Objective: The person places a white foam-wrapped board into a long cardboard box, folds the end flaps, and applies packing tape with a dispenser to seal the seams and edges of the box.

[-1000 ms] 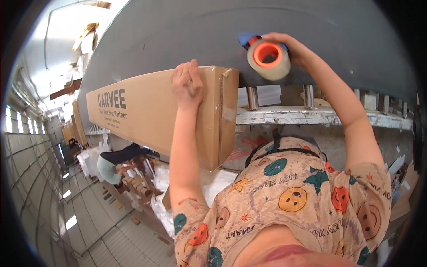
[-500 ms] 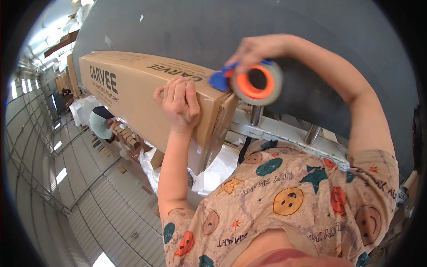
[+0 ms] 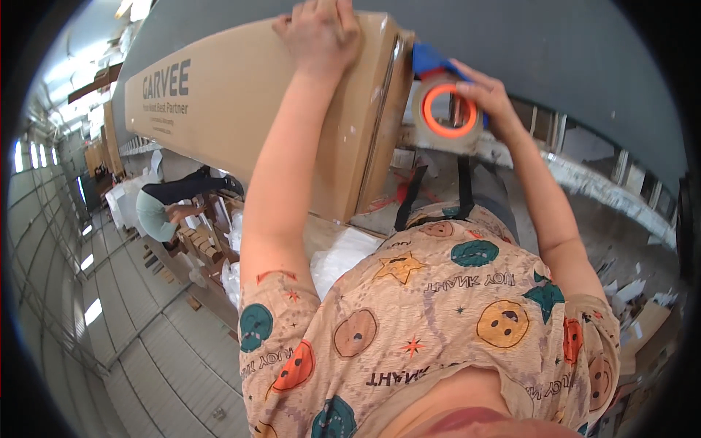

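Left hand (image 3: 319, 36) on far edge of the carton (image 3: 241, 109), near its right end; tape dispenser (image 3: 438, 89), in right hand (image 3: 488, 96), just right of that end. Work surface (image 3: 526, 47) extends behind carton. Before carton: packing sheets (image 3: 342, 252); co-worker (image 3: 155, 213) well apart, front-left of it.

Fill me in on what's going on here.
A person has the left hand over the upper edge of a long cardboard box, which sits at a dark grey surface. The right hand holds a blue tape dispenser with an orange-cored roll near the box's right end; whether it touches the cardboard is hard to tell. Off to the left, another person bends over.
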The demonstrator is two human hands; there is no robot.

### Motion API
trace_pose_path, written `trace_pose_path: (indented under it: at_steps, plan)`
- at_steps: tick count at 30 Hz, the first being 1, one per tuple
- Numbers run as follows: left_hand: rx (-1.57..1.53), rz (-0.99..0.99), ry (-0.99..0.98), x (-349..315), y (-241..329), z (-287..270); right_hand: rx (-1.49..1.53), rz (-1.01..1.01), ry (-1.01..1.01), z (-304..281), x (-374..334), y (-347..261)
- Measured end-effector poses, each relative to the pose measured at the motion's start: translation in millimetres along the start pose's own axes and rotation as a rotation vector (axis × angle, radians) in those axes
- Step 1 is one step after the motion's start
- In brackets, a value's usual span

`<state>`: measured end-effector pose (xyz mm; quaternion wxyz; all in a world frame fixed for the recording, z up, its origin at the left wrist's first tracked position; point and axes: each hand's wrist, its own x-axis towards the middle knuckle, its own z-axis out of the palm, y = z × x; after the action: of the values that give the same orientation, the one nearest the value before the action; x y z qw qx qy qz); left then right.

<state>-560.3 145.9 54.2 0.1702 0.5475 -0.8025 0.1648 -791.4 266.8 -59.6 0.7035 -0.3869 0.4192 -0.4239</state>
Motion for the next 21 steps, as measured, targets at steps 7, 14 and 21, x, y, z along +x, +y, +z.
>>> trace_pose_path:
  at_steps: [7, 14, 21]
  plan:
    - [-0.21, -0.052, -0.035, 14.0, -28.5, 10.7, -0.241, -0.015, 0.053, 99.1, -80.9, 45.6]
    - [-0.737, 0.182, 0.38, -158.5, -66.5, -72.1, -0.029, 0.056, 0.038, 282.8, -183.9, 126.8]
    - [-0.825, -0.152, 0.121, -287.7, -90.8, -145.0, 0.275, 0.13, 0.008, 278.9, -77.5, 109.1]
